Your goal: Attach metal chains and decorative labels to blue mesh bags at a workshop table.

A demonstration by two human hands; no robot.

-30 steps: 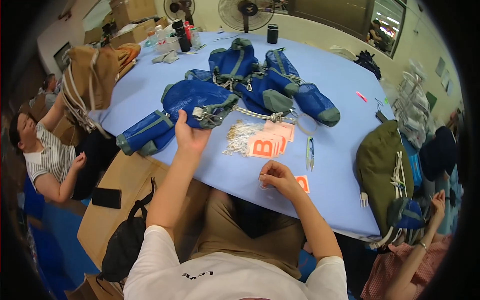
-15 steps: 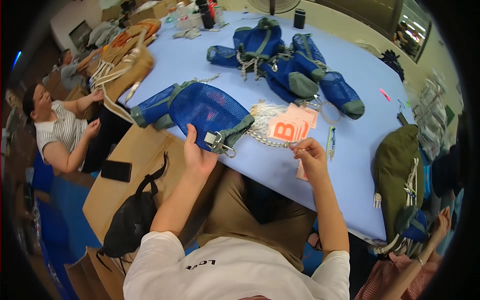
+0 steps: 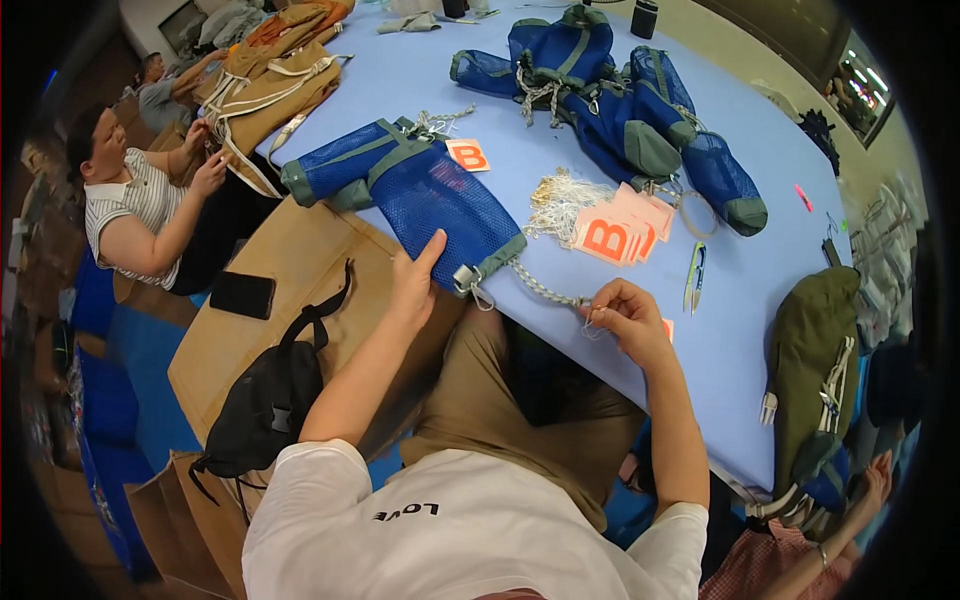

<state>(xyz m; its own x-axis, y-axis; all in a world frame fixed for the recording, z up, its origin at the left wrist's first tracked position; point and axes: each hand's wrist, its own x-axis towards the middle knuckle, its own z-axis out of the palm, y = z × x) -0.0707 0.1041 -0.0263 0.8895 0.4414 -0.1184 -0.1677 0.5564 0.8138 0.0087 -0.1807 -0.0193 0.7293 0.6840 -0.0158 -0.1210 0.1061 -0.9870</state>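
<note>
My left hand point(image 3: 413, 288) grips the near end of a blue mesh bag point(image 3: 445, 205) with grey-green trim, thumb on top. Beside that thumb are a silver fitting point(image 3: 464, 277) and a metal snap hook point(image 3: 482, 298). A braided grey-white cord point(image 3: 540, 284) runs from this end of the bag to my right hand point(image 3: 630, 318). The right fingertips pinch the cord's end, and a thin white string point(image 3: 592, 325) loops below them. Above the cord lie a bundle of white strings point(image 3: 565, 205) with small gold pieces and a fan of orange-printed cards point(image 3: 625, 228).
Several blue mesh bags point(image 3: 640, 130) lie farther back. One card point(image 3: 468, 155) rests past the held bag. Snips point(image 3: 695, 275) and an olive bag point(image 3: 812, 340) are at the right. A phone point(image 3: 242, 295) and black bag point(image 3: 265, 405) lie on cardboard. People sit left and lower right.
The held bag now lies flatter, and a card beyond it has come into sight. A white string loop shows below my right fingers. The whole view has shifted slightly.
</note>
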